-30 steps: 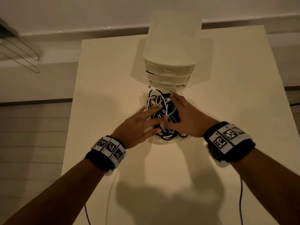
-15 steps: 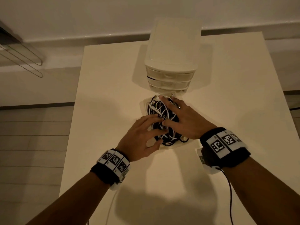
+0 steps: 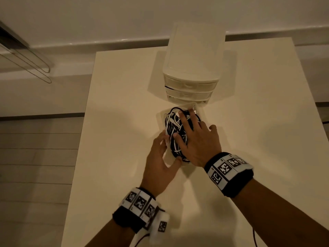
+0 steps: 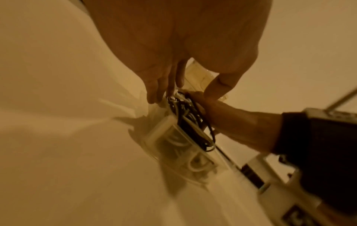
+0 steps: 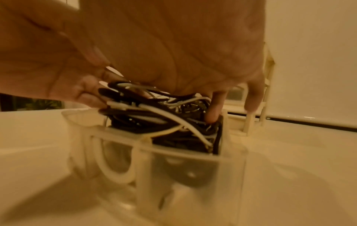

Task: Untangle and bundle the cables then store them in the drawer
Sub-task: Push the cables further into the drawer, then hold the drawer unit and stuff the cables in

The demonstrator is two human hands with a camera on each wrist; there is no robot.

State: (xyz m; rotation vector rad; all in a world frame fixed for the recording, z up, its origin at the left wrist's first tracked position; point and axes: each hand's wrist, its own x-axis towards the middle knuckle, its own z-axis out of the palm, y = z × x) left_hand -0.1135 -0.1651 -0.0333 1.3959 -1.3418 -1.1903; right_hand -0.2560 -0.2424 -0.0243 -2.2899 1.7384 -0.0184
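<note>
right now the cables (image 3: 175,132), a mixed black and white heap, sit in the drawer (image 3: 161,117), which is pulled fully out and rests on the bench (image 3: 115,107) just in front of the drawer unit (image 3: 191,81). the right hand (image 3: 196,139) lies flat on top of the heap with fingers spread and straight, pressing it down, one fingertip dug in at the side of the drawer nearest the unit. the left hand (image 3: 161,163) is at the drawer's left side, thumb on its near corner and fingers against the wall and the edge of the cables; whether it truly grips the drawer i cannot tell. the trouble is that the heap stands above the drawer's rim, as the right wrist view shows, and a black loop hangs over the near edge in the left wrist view. my guess is that if the drawer is slid back into the unit like this, a raised loop would catch on the frame and jam it, or spring out once the pressing palm lifts. the light plastic drawer could also skid on the smooth bench under an uneven push.
</note>
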